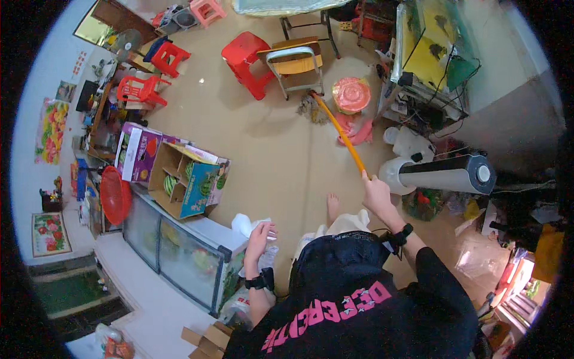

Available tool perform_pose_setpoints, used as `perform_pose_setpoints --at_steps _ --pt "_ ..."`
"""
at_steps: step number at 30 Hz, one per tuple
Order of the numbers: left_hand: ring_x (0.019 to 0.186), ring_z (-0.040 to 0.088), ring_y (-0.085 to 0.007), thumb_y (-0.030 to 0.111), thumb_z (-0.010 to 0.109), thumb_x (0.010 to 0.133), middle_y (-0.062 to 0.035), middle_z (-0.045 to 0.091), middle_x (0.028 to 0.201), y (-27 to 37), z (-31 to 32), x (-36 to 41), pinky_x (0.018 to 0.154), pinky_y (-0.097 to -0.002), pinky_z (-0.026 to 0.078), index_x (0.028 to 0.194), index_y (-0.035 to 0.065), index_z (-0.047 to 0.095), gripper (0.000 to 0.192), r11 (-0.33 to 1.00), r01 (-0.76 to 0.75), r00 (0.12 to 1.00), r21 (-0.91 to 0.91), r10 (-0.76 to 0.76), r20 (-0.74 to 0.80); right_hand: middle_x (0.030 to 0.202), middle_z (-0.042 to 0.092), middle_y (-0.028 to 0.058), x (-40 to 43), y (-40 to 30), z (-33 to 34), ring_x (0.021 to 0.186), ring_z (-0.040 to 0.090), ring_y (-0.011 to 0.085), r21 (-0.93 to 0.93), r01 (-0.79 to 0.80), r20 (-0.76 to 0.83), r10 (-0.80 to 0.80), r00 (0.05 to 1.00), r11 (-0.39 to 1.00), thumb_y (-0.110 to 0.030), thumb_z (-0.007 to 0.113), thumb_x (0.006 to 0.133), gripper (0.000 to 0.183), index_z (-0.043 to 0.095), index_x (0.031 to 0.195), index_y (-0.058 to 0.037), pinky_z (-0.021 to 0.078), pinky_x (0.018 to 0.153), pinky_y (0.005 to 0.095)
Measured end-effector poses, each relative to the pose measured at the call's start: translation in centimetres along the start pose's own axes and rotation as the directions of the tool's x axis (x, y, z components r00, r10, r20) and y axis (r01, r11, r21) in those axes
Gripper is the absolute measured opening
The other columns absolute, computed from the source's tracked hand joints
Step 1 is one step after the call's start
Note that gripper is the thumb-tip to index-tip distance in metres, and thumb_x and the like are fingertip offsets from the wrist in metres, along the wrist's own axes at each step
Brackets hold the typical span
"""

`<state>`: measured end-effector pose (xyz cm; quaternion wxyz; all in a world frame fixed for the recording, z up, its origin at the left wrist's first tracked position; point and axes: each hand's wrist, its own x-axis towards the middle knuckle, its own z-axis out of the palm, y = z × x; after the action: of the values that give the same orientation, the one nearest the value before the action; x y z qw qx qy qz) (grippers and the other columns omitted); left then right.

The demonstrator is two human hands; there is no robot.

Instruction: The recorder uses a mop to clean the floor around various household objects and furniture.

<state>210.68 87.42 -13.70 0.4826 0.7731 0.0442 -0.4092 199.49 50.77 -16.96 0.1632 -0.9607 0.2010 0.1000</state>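
My right hand [378, 195] grips the end of an orange mop handle [341, 133]. The handle slants away from me over the tiled floor [269, 152]. Its grey string mop head [314, 110] rests on the floor by the feet of a metal-framed folding chair [294, 63]. Just right of the mop head sits a round tub with a pink plastic cover [351, 95], and pink plastic [356, 130] lies below it. My left hand [260, 238] holds nothing, its fingers loosely apart, near white plastic bags [242, 224] at the end of a glass-fronted cabinet [193, 256].
Open cartons with watermelons [184, 179] stand on the cabinet. A red stool [246, 63] adjoins the folding chair. At right are a fish tank [432, 40] on a cluttered stand, a tall cylindrical appliance [444, 175] and white jugs [410, 143]. Red plastic chairs [141, 89] line the left.
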Motion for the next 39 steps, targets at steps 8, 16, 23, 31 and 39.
perform_pose_setpoints --at_steps 8,16,23,31,39 --pt "0.077 0.060 -0.0138 0.029 0.043 0.092 -0.0049 0.062 0.085 3.7 -0.8 4.6 0.068 -0.0267 0.046 0.101 0.0029 0.058 0.032 0.980 0.054 0.989 0.191 -0.079 0.124 0.086 0.054 0.0203 3.5 -3.6 2.8 0.064 0.060 0.0318 0.101 -0.049 -0.024 0.052 0.998 0.994 -0.008 0.060 0.065 0.069 0.036 0.129 0.0030 0.0497 0.055 0.0398" --pt "0.076 0.058 -0.0139 0.029 0.043 0.092 -0.0061 0.060 0.083 9.9 -1.5 11.3 0.067 -0.0268 0.045 0.098 0.0017 0.057 0.032 0.951 -0.047 0.957 0.304 -0.045 0.288 0.079 0.060 0.0165 4.5 -4.6 3.9 0.063 0.062 0.0285 0.098 -0.145 0.030 0.143 0.989 0.984 -0.020 0.061 0.073 0.063 0.040 0.128 0.0017 0.0493 0.054 0.0408" --pt "0.074 0.055 -0.0136 0.028 0.046 0.092 -0.0058 0.059 0.081 16.3 -0.8 19.9 0.069 -0.0263 0.046 0.095 0.0005 0.057 0.030 0.913 -0.251 0.854 0.322 0.052 0.518 0.075 0.060 0.0162 5.0 -6.7 -1.7 0.063 0.061 0.0303 0.132 -0.254 -0.077 0.265 0.961 0.958 -0.031 0.064 0.068 0.063 0.048 0.124 -0.0069 0.0495 0.055 0.0407" --pt "0.076 0.059 -0.0291 0.027 0.055 0.084 -0.0177 0.060 0.082 17.3 1.9 25.6 0.069 -0.0373 0.047 0.106 -0.0018 0.051 0.036 0.587 -0.701 0.607 0.404 0.194 0.771 0.080 0.057 0.0148 5.2 -17.9 -3.3 0.066 0.060 0.0306 0.217 -0.363 -0.041 0.380 0.924 0.906 -0.005 0.061 0.064 0.060 0.050 0.123 -0.0103 0.0500 0.058 0.0394" --pt "0.072 0.060 -0.0327 0.032 0.059 0.080 -0.0171 0.061 0.084 13.9 3.3 25.0 0.062 -0.0425 0.048 0.120 0.0082 0.042 0.050 0.248 -0.844 0.505 0.477 0.063 0.861 0.082 0.056 0.0146 -3.6 -28.2 -13.0 0.064 0.060 0.0309 0.167 -0.441 0.037 0.441 0.897 0.882 -0.005 0.063 0.064 0.061 0.047 0.123 -0.0076 0.0496 0.055 0.0384"
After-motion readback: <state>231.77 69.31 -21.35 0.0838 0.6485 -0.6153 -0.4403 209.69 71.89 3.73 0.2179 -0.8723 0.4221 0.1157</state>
